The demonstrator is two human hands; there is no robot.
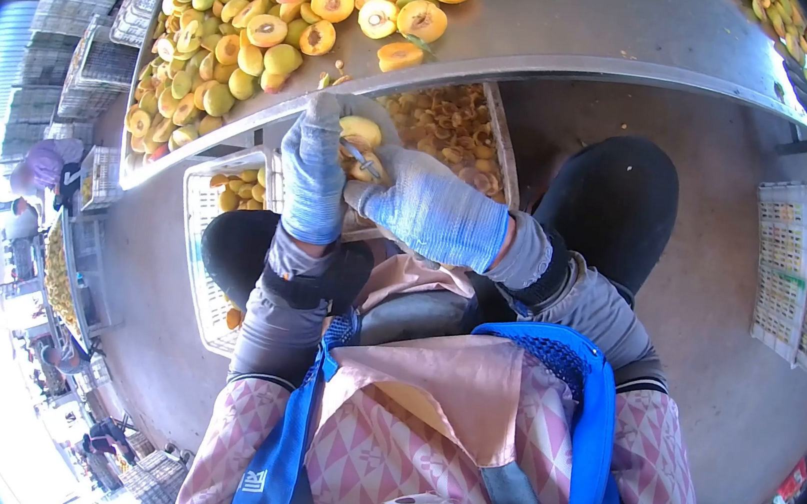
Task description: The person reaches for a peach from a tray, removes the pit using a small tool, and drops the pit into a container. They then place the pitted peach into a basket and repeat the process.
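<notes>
Nearest us: both hands gloved, together over our lap. Left hand (315,171) has its fingers curled round a fruit (361,132), palm side up against it. Right hand (434,205) meets it from the right, fingers drawn in; a small metal tool (364,160) shows between the hands, against the fruit. Looks like the right grips it, but the handle is hidden.

Risks, our read: blade slips on wet flesh and nicks the left glove, since fingers sit right beside it. Fruit could squirt out if we squeeze too hard; it's over the crates, so it might land in the wrong one.

Containers: left crate (192,251), white, low beside our knee, holds yellow fruit pieces. Scrap crate (504,149), just past the hands and partly under the table edge, holds browner, smaller pieces; can't tell how deep.

Table (592,28) beyond: big heap (250,27) at left, many halves cut face up. One loose half (399,57) lies near the edge; a sleeve bump could knock it off.

Floor, far right: mesh crate (774,267), yellow behind the slats, fill level unclear. Far left: stacked crates (71,5), contents not readable.
</notes>
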